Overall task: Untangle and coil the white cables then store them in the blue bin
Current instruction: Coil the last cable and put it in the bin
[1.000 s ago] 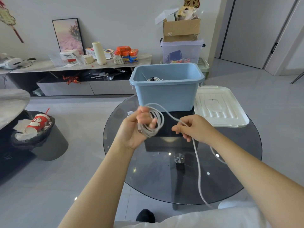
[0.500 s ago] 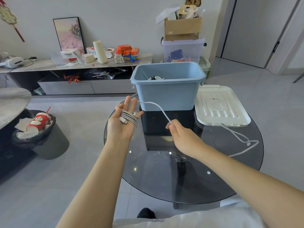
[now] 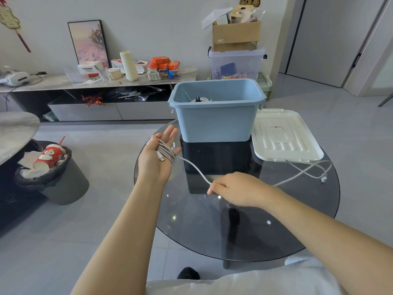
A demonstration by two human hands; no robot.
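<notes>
My left hand [image 3: 158,155] is held palm up with fingers straight, and several turns of a white cable [image 3: 167,152] are wound around it; one plug lies on the palm. The cable runs down to my right hand [image 3: 236,189], which pinches it between fingertips above the glass table. Its loose tail [image 3: 306,172] trails right across the table, ending in a plug near the lid. The blue bin [image 3: 217,122] stands at the table's far side, open, with another coiled white cable [image 3: 201,100] inside.
The bin's white lid [image 3: 285,137] lies flat on the round dark glass table [image 3: 244,231], right of the bin. A full waste bin [image 3: 45,165] stands on the floor at left. A cluttered low shelf [image 3: 95,81] and stacked boxes [image 3: 236,50] line the far wall.
My left hand opened from a fist to a flat palm with the cable wound around it. My right hand slid down and toward me along the cable, and the tail now lies on the table.
</notes>
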